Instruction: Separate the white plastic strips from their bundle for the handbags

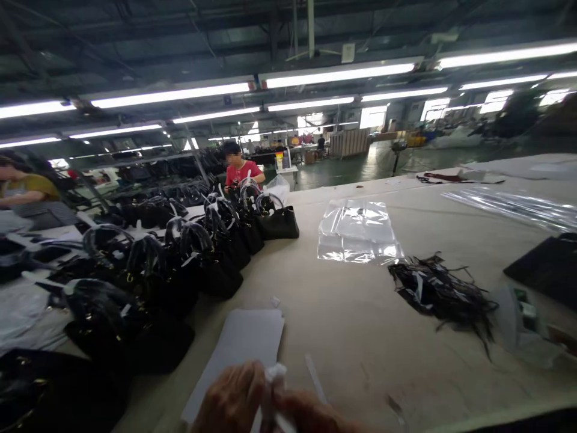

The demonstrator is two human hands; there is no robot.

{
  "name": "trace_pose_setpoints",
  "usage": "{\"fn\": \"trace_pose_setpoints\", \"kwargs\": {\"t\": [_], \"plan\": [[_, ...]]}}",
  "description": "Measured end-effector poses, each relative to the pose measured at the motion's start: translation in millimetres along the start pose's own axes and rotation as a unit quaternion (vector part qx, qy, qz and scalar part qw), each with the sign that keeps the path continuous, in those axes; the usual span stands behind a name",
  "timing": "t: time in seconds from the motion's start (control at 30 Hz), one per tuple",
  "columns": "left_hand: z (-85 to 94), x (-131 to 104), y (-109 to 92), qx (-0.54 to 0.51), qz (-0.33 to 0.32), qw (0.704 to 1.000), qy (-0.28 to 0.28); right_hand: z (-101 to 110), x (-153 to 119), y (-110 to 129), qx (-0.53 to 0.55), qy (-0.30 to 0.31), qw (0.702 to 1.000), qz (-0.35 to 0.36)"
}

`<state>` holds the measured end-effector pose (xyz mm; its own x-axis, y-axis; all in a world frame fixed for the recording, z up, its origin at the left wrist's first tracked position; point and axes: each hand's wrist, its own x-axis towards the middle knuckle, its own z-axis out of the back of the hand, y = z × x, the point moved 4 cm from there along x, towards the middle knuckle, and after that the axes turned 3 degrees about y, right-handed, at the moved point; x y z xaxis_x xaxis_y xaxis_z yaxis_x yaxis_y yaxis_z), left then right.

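Note:
Both my hands meet at the bottom edge of the view, over the beige table [351,325]. My left hand [232,400] and my right hand [311,416] together pinch a small crumpled white piece of paper or plastic [274,385] between the fingertips. Under and just beyond them lies a flat white sheet [246,349]. A thin white strip [314,376] lies on the table beside my right hand.
A long row of black handbags [198,252] with wrapped handles runs along the left. Clear plastic bags [356,231] lie mid-table, a heap of dark strips [444,294] to the right. A person in red [241,168] works further back; another sits at far left [27,192].

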<state>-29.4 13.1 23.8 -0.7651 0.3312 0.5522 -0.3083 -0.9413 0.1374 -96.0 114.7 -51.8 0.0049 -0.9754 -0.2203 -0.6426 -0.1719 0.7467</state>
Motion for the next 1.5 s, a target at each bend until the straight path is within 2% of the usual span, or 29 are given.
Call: {"fn": "trace_pose_setpoints", "kwargs": {"t": [0.07,0.13,0.2,0.27,0.3,0.37,0.47,0.53,0.57,0.7,0.77,0.83,1.0,1.07,1.23,1.37,1.5], "plan": [[-9.5,12,3,0.109,0.015,0.993,-0.036,-8,4,7,0.116,-0.025,0.993,-0.027],[-20.8,17,10,0.168,0.06,0.983,-0.047,-9,2,11,0.227,-0.071,0.97,-0.051],[-29.8,14,23,0.148,0.154,0.976,-0.046,-5,-5,13,0.252,-0.102,0.962,-0.03],[-34.3,1,40,0.036,0.311,0.948,-0.054,3,-13,14,0.176,-0.109,0.978,0.031],[-35.8,-6,46,-0.031,0.384,0.921,-0.058,9,-17,14,0.13,-0.119,0.982,0.064],[-38.4,-19,48,-0.175,0.496,0.848,-0.06,21,-22,15,0.041,-0.158,0.981,0.109],[-44.1,-25,28,-0.398,0.576,0.712,-0.063,32,-19,22,-0.062,-0.206,0.966,0.143],[-50.1,-22,5,-0.533,0.585,0.605,-0.085,32,-12,27,-0.091,-0.205,0.962,0.154],[-52.9,-20,-6,-0.578,0.576,0.57,-0.095,30,-8,30,-0.095,-0.193,0.964,0.157],[-66.3,-16,-43,-0.692,0.537,0.474,-0.092,17,2,30,-0.076,-0.125,0.976,0.163],[-71.8,-20,-52,-0.713,0.541,0.438,-0.085,14,4,25,-0.057,-0.131,0.979,0.147],[-75.7,-25,-55,-0.717,0.551,0.418,-0.091,14,4,20,-0.045,-0.157,0.977,0.137],[-86.6,-30,-57,-0.66,0.605,0.422,-0.142,21,6,15,-0.037,-0.201,0.967,0.149],[-91.0,-30,-61,-0.636,0.631,0.416,-0.155,24,5,14,-0.039,-0.199,0.969,0.142],[-95.7,-27,-68,-0.633,0.657,0.384,-0.143,36,-1,11,-0.059,-0.157,0.978,0.127],[-100.0,-26,-71,-0.644,0.658,0.371,-0.121,46,-6,5,-0.035,-0.18,0.973,0.14],[-107.2,-23,-76,-0.645,0.66,0.362,-0.133,50,-7,0,-0.014,-0.214,0.966,0.144]]}}
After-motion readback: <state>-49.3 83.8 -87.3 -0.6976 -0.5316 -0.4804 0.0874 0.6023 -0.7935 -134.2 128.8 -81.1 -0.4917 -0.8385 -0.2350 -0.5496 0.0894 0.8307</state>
